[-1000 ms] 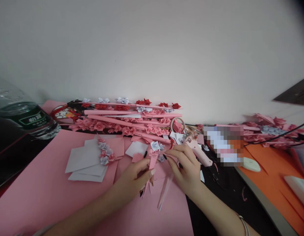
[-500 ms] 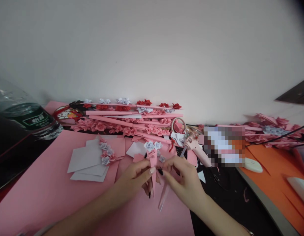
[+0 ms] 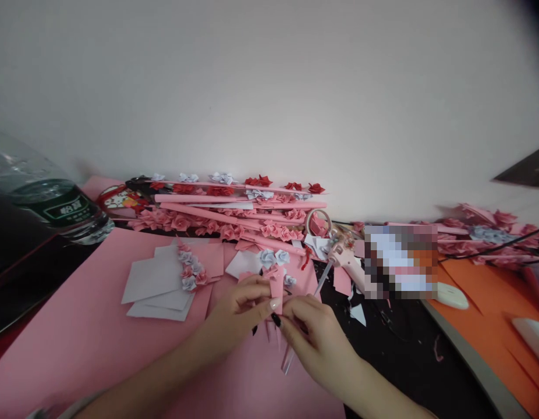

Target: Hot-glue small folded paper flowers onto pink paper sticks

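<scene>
My left hand (image 3: 247, 308) pinches a folded pink paper strip (image 3: 276, 294) between thumb and fingers. Pale blue-white and pink paper roses (image 3: 273, 257) sit around the strip's upper end. On the strip's lower part, the thumb and fingers of my right hand (image 3: 319, 334) close beside my left thumb. A long clear stick (image 3: 323, 279) runs from the pink glue gun (image 3: 348, 262), passes behind my right hand and shows again below it. Both hands are over a large pink paper sheet (image 3: 95, 326).
White paper sheets (image 3: 149, 282) and a paper-rose spray (image 3: 191, 270) lie at left. Behind are pink paper tubes (image 3: 199, 199), many paper roses and a tape roll (image 3: 317, 224). A water bottle (image 3: 64, 203) stands far left; a white mouse (image 3: 451, 295) rests at right.
My right hand has moved down and left, its fingertips now on the strip's lower part near my left thumb. The lower end of the strip is now more covered by the hands.
</scene>
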The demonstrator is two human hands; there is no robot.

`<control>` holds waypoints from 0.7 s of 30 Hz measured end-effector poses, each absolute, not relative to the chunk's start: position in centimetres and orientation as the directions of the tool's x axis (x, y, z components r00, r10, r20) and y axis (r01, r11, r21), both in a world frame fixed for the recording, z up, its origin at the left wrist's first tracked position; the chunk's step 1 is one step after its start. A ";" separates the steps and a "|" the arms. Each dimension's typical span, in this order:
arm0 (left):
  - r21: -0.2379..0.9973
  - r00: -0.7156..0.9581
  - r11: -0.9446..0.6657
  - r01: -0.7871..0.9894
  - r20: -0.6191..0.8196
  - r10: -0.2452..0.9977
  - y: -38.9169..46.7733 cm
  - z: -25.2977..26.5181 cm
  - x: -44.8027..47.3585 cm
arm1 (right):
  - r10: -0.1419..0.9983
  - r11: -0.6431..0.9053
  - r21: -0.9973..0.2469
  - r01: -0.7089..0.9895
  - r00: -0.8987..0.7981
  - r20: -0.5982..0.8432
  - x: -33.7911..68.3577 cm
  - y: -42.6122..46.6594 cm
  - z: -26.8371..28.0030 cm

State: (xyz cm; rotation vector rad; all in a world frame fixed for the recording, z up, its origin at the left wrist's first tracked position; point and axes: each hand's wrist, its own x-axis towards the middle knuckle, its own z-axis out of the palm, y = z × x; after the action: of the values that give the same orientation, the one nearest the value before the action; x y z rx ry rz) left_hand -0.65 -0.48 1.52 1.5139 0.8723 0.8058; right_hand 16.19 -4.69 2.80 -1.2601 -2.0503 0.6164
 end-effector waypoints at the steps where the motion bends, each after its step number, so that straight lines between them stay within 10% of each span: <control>1: 0.998 0.482 -0.009 0.057 -0.019 0.876 -0.4 1.5 -0.7 | 0.905 0.418 -0.700 0.579 -0.334 0.265 16.2 -4.7 2.8; 21: 0.848 0.405 0.343 -0.404 -0.170 0.898 -0.2 2.2 -1.3 | 0.876 0.226 -0.814 0.535 -0.477 -0.070 16.6 -4.0 3.5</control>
State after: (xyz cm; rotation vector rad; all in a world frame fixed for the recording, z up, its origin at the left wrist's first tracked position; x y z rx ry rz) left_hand -1.26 -0.15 2.20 0.8179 0.7214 0.9486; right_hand 16.64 -3.98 3.48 -1.3013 -2.1018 1.1420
